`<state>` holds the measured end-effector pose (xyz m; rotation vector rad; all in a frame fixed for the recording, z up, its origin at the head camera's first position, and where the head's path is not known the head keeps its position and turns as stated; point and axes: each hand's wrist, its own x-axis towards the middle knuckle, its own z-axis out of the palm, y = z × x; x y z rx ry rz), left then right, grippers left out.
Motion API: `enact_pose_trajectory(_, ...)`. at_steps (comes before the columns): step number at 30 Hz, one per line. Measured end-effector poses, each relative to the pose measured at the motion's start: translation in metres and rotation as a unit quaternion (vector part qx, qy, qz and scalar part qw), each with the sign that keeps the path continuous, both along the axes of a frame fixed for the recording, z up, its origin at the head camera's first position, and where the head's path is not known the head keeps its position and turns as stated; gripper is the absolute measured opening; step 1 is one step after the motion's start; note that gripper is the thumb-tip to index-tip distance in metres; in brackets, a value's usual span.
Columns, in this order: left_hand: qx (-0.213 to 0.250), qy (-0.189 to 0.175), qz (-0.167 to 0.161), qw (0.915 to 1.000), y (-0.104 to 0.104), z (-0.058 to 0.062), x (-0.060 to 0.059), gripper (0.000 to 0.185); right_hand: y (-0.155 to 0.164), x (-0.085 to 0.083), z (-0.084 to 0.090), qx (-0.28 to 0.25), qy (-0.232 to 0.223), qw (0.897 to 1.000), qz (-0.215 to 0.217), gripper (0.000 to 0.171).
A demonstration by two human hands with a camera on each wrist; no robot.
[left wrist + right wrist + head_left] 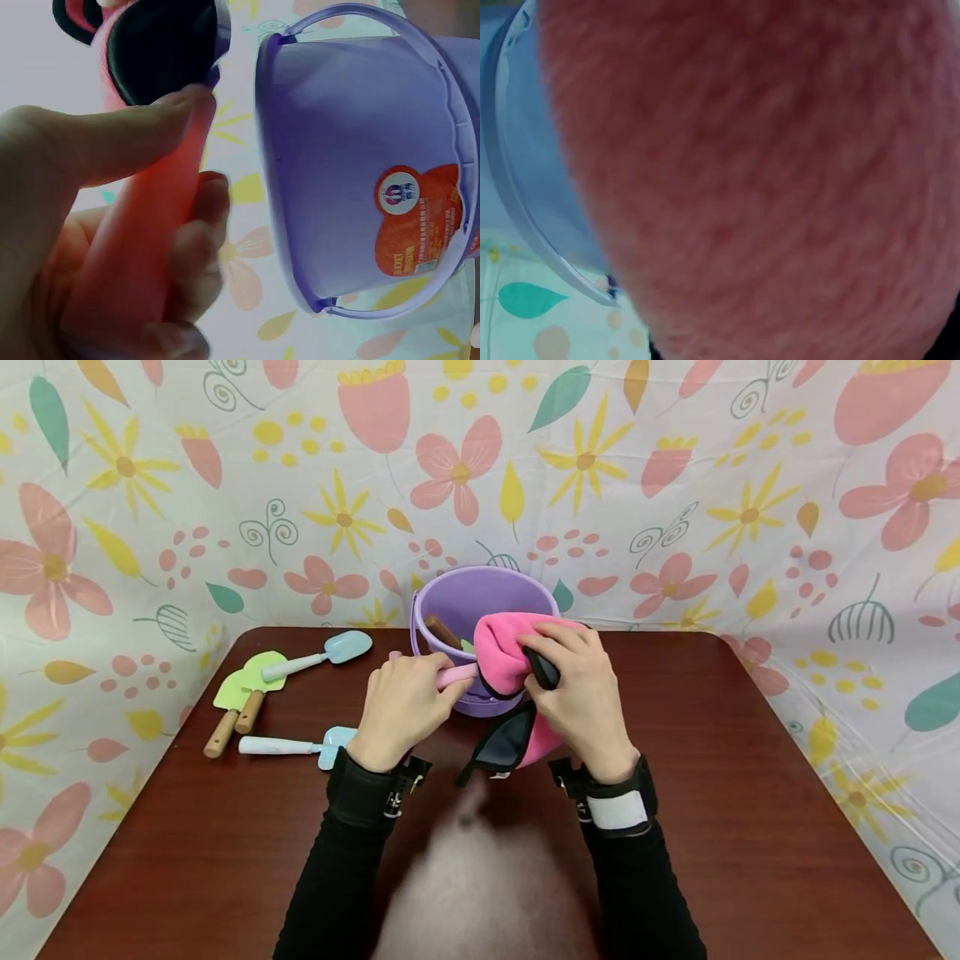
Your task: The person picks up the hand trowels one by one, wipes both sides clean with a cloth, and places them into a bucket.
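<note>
Pink-handled toy tool: held level above the table, just in front of the purple bucket. Its working end is buried in a pink cloth with black trim, so the tool type cannot be told.

Left hand: fingers curled round the pink handle, thumb lying along it (the left wrist view confirms a full fist grip). Judged a steadying hold, keeping the tool fixed while the other hand works.

Right hand: fingers wrapped over the cloth, pinching it against the tool's head; a loose black-edged flap hangs below the hand toward the table. The right wrist view shows only blurred pink fleece and a strip of bucket rim.

Bucket: upright at the far edge of the dark wood table, one brown wooden handle leaning inside.

Left of the hands, apart from them: two green wooden-handled spades, a pale blue scoop, and a pale blue tool nearest the left wrist. Floral sheet behind.
</note>
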<state>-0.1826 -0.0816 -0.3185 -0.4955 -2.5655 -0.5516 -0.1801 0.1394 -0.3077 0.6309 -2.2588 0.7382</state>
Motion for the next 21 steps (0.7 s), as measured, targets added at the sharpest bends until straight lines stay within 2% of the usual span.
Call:
enact_pose_trajectory(5,-0.001,0.049,0.009,0.9988,0.003,-0.002,0.0,0.025,-0.008,-0.005,-0.006,0.064,0.011,0.998,-0.002,0.043)
enact_pose_trajectory(8,-0.006,0.074,0.006,0.9972,0.004,-0.003,0.001,0.024,-0.009,-0.004,-0.011,0.078,0.011,0.997,-0.009,0.043)
enact_pose_trajectory(16,0.0,0.088,0.003,0.9961,0.0,-0.006,0.004,0.034,-0.005,-0.007,-0.016,0.055,-0.012,0.998,-0.016,0.034)
enact_pose_trajectory(21,0.009,0.104,0.009,0.9945,-0.003,-0.005,0.003,0.031,0.001,-0.012,-0.014,0.039,-0.017,0.999,-0.027,0.03)
